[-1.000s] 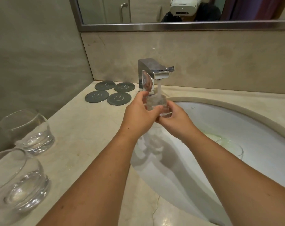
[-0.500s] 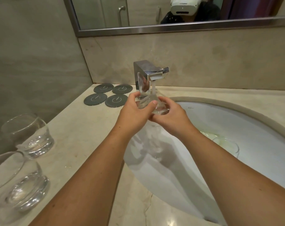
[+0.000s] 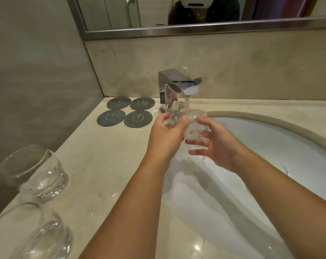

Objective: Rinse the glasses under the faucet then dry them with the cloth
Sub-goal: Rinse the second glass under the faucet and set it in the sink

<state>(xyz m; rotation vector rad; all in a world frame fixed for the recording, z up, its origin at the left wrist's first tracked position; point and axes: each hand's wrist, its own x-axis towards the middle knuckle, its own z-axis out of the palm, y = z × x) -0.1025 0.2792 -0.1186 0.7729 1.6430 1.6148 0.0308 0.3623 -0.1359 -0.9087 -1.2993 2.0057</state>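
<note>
Rinsing one glass (image 3: 194,126) directly under the faucet (image 3: 177,90).

Held in the running water just below the faucet's spout, over the sink (image 3: 270,146); gripped by the left hand (image 3: 166,135) with thumb and fingers curled round its side, and touched by the right hand (image 3: 214,144) with fingers spread and nearly straight, not clamped. Best done by turning the glass slowly to bring rim, inside and base under the water in turn, with a firm left-hand grip against a likely slippery wet surface. Worth tipping out fully before moving away from the faucet. Two more glasses (image 3: 37,176) waiting on the counter (image 3: 106,156) well left of the faucet, far beyond the four dark coasters (image 3: 125,114) just beside it. No cloth in view.
</note>
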